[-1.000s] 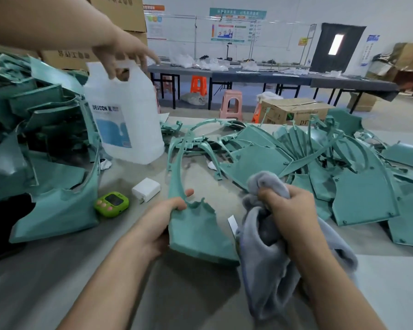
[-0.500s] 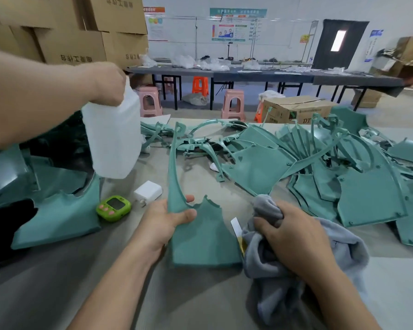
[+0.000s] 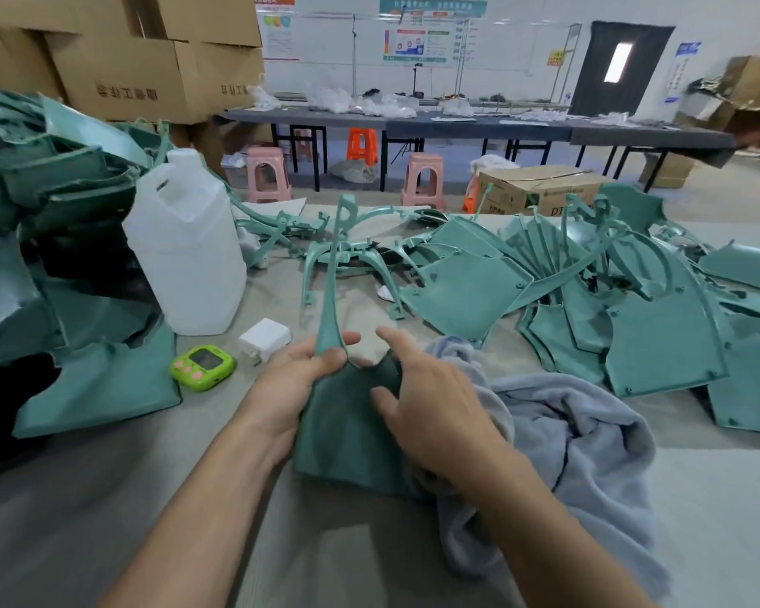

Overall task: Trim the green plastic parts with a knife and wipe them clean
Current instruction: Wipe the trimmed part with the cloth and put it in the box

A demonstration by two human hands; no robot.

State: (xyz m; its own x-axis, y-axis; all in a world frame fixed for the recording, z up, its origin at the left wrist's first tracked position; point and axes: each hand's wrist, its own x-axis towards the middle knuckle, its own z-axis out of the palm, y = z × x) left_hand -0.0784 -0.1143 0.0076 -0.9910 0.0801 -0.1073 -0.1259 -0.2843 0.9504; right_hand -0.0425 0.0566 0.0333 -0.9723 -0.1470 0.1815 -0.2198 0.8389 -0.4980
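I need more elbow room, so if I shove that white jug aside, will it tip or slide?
It probably slides: the jug stands upright on a broad, flat base. Its weight is unclear, as no fill level shows through its cloudy wall. Pushed near the cap, it might tip, being tall.

Diffuse indoor light, moderately bright. The door window point(image 3: 617, 62) is blown out to white. A soft shadow lies on the table point(image 3: 360, 546) beneath the green part point(image 3: 347, 427). Wide-angle bending leans the cardboard boxes point(image 3: 141, 76); the frame's corners are smeared.
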